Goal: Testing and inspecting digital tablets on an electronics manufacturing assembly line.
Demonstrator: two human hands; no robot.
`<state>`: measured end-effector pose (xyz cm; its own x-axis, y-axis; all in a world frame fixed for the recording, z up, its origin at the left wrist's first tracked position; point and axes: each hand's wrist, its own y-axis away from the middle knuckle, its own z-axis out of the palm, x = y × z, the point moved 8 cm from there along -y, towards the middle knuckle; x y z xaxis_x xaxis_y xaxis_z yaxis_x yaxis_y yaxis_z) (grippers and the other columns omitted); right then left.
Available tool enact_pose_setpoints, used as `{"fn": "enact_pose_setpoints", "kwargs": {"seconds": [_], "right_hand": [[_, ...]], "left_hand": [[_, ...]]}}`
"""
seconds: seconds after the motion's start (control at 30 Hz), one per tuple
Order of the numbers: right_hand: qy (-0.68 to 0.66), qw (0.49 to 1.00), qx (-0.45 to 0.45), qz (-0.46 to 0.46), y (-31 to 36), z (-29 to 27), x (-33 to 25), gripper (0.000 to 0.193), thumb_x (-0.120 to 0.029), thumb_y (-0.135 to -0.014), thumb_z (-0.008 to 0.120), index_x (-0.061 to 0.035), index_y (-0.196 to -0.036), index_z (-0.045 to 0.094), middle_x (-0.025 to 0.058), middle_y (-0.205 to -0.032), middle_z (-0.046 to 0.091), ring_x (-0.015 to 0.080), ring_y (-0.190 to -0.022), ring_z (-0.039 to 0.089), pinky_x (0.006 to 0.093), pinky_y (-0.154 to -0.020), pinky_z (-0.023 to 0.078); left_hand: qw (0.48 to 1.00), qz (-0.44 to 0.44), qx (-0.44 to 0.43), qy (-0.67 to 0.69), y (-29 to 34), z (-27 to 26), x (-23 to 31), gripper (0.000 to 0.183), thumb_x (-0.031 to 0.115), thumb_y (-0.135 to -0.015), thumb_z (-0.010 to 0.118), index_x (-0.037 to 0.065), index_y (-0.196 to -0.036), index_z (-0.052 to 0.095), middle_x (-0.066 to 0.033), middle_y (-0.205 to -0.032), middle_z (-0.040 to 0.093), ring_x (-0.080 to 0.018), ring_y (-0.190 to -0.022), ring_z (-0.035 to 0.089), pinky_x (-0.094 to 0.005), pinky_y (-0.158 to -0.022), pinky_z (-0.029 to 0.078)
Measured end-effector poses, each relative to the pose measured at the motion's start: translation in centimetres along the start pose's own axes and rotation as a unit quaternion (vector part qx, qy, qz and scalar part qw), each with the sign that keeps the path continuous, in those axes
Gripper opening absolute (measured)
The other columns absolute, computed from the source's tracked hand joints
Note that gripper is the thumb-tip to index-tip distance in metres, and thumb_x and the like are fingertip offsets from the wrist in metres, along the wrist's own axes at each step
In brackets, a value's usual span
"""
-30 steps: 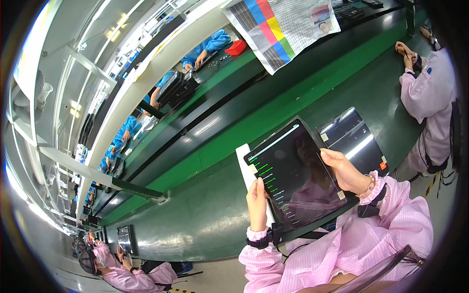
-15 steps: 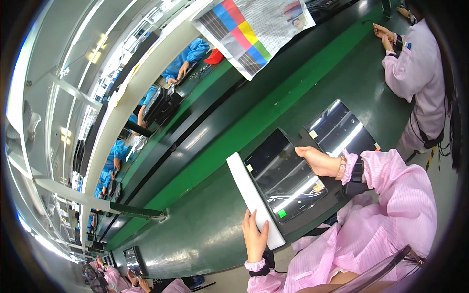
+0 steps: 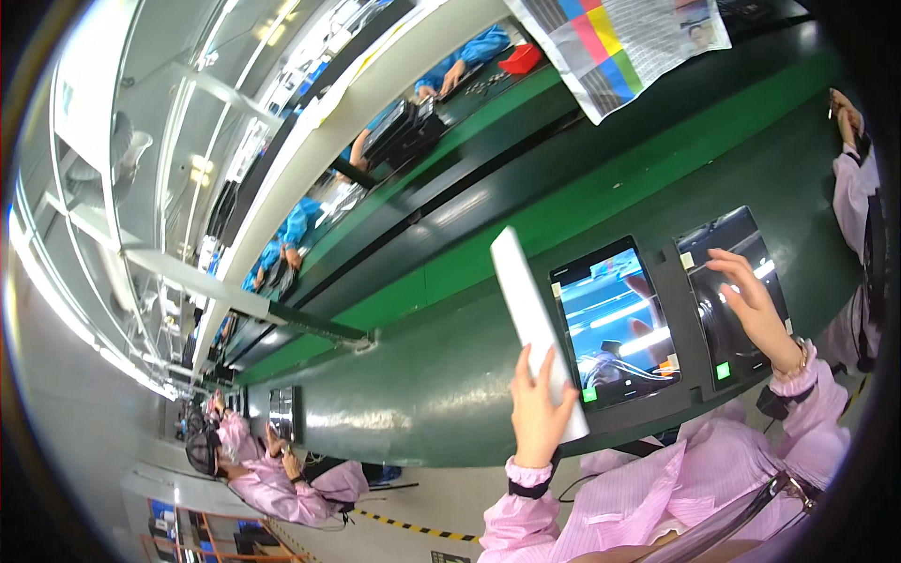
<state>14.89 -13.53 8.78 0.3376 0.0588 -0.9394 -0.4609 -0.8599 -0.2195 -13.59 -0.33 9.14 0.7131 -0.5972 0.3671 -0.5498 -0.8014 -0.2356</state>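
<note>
- My left fingers [image 3: 545,372] lie spread across a white bar [image 3: 530,314], touching it; whether they grip it, I cannot tell.
- Beyond those fingertips the bar slants away over the dark green counter [image 3: 413,403].
- Just right of my left fingers sits a lit tablet [image 3: 610,324], a green square [image 3: 589,394] at its near corner.
- My right fingers [image 3: 734,268], loosely bent and grasping nothing, are over a darker tablet [image 3: 715,324]; contact with its glass I cannot tell.
</note>
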Motion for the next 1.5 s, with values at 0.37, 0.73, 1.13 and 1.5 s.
{"fn": "enact_pose_setpoints", "kwargs": {"seconds": [0.37, 0.73, 1.13, 1.5], "right_hand": [[0.258, 0.963, 0.019, -0.071, 6.1, 0.5, -0.4, 0.030, -0.002, -0.080, 0.054, 0.0003, -0.110, 0.054, 0.0226, -0.135, 0.037, 0.0429, -0.130, 0.029, 0.0502, -0.106, 0.025], [0.351, 0.925, -0.111, -0.091, 8.8, 4.5, 1.9, 0.060, -0.014, -0.073, 0.067, -0.0023, -0.127, 0.044, 0.0255, -0.140, 0.027, 0.0429, -0.133, 0.021, 0.0604, -0.108, 0.014], [0.472, 0.868, -0.085, -0.126, 8.1, 5.8, 2.3, 0.054, -0.005, -0.068, 0.059, -0.0080, -0.122, 0.054, 0.0213, -0.138, 0.035, 0.0350, -0.133, 0.027, 0.0660, -0.105, 0.012], [0.457, 0.889, -0.013, -0.023, 7.5, -1.9, 2.2, 0.060, -0.033, -0.077, 0.061, -0.0055, -0.128, 0.044, 0.0200, -0.142, 0.031, 0.0397, -0.135, 0.023, 0.0620, -0.108, 0.006]], "left_hand": [[0.983, 0.140, -0.103, -0.054, -1.1, 7.5, 13.8, 0.052, 0.026, -0.075, 0.062, 0.014, -0.125, 0.053, -0.0069, -0.134, 0.043, -0.0289, -0.083, 0.052, -0.0364, -0.063, 0.053], [0.995, 0.099, -0.026, -0.009, 2.0, 5.9, 10.1, 0.056, 0.025, -0.079, 0.066, 0.015, -0.132, 0.048, -0.0034, -0.135, 0.046, -0.0244, -0.093, 0.049, -0.0350, -0.081, 0.037], [0.997, 0.004, 0.013, -0.080, 7.7, 6.2, 1.2, 0.057, 0.019, -0.076, 0.071, 0.008, -0.126, 0.046, 0.0004, -0.138, 0.044, -0.0229, -0.098, 0.042, -0.0353, -0.089, 0.028], [0.998, -0.044, 0.021, -0.032, 8.5, 6.5, -0.8, 0.043, 0.029, -0.073, 0.075, 0.010, -0.108, 0.059, 0.0090, -0.128, 0.054, -0.0184, -0.093, 0.042, -0.0337, -0.087, 0.026]]}}
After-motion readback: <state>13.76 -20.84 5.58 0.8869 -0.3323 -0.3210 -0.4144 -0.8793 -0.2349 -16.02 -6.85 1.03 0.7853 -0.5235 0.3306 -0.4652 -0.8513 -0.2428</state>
